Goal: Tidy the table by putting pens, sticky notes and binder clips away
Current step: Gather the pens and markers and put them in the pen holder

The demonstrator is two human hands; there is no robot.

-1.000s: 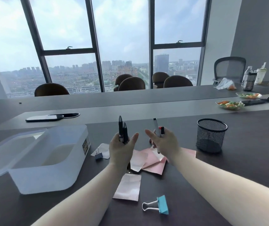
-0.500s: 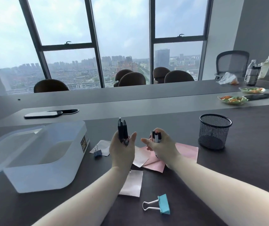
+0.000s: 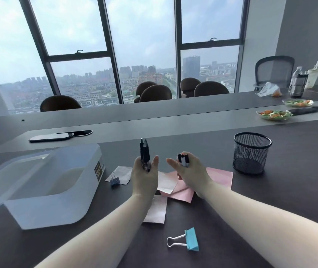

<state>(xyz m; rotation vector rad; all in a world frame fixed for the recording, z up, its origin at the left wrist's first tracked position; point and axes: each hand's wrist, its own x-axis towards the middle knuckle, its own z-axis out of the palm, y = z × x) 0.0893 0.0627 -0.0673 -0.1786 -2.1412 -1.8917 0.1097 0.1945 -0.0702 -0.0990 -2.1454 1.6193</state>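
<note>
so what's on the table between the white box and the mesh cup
In the head view: a dark binder clip on a white note, pink sticky notes, and both hands holding pens above them.

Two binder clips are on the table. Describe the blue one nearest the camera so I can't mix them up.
On the dark table, look nearest the camera, between the two forearms. The light blue binder clip lies alone there with white wire handles pointing left; the other clip is smaller, darker, beside the plastic box.

Soft overcast daylight from the windows (image 3: 138, 45), dim table (image 3: 270, 200) foreground, wide-angle bending at edges, slightly soft detail
</note>
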